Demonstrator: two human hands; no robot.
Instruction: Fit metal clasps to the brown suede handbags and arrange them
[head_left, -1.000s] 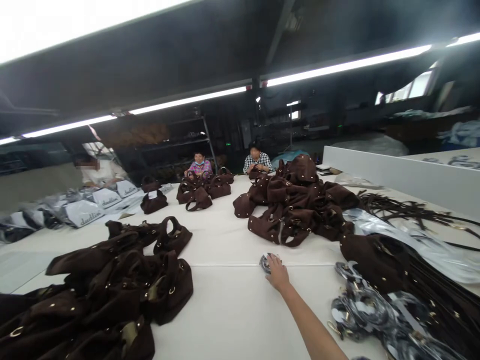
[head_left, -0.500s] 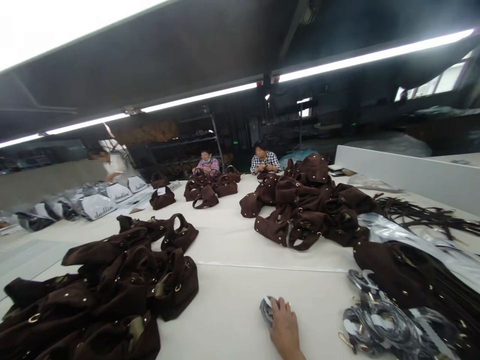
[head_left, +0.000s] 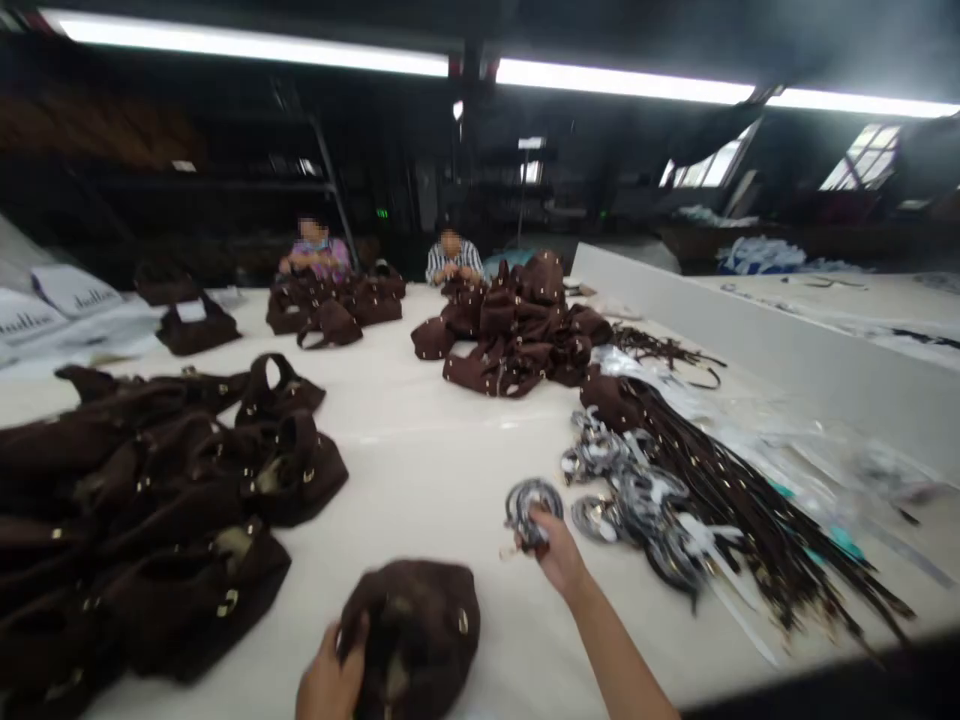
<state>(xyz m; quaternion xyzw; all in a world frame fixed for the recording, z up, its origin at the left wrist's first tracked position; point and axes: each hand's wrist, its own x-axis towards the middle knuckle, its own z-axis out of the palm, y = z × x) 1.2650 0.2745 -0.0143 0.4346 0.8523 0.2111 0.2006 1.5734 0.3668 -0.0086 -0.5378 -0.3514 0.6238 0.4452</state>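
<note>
The right hand (head_left: pixel 553 548) has its grip closed on a small coiled strap wrapped in clear plastic film (head_left: pixel 531 503), lifted just off the white cloth-covered table (head_left: pixel 435 470); the fingers pinch the coil's near edge, so most of the loop sticks out beyond the grip, away from the person. The left hand (head_left: pixel 330 680) is clamped on the near edge of a dark brown suede handbag with brass studs (head_left: pixel 412 630), which rests on the table just in front of the person, to the left of and nearer than the right grip.

Just right of the right grip lies a cluster of more plastic-wrapped coiled straps (head_left: pixel 637 495), and beyond those a long bundle of dark brown studded straps (head_left: pixel 742 500). Left of the left grip is a heap of brown suede bags (head_left: pixel 150 480); far ahead sits another pile of brown bags (head_left: pixel 517 330), with two seated workers (head_left: pixel 450 255) behind it.

The likeliest slip, as I judge it: the film is slick and the pinch sits at the coil's rim, so the coil could slide out or uncoil. The soft bag, gripped at one edge only, may sag or fold over.
</note>
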